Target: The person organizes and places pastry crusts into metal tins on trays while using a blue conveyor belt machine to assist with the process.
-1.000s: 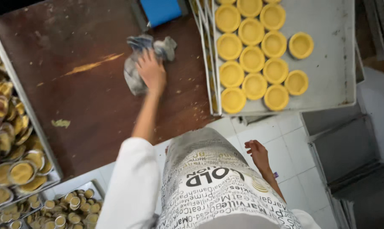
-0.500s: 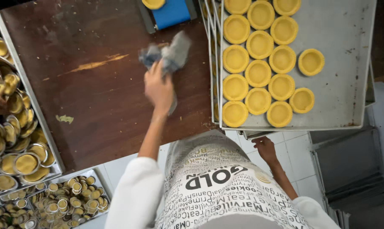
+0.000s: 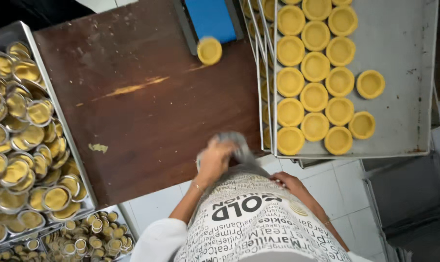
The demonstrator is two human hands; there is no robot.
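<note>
My left hand is closed on a crumpled grey cloth at the near edge of the brown wooden table. My right hand holds nothing and rests against my printed apron, just below the near corner of a grey metal tray. Rows of yellow tart shells fill that tray's left half. One single tart shell sits on the table at the far side, next to a blue flat object.
A long tray at the table's left edge is heaped with dough-lined metal tins. Below it, another tray holds several small tins. More trays are stacked under the right one. White tiled floor shows beneath me.
My left hand has drawn the cloth from the far side of the table back to its near edge. My right hand stays by the apron.
</note>
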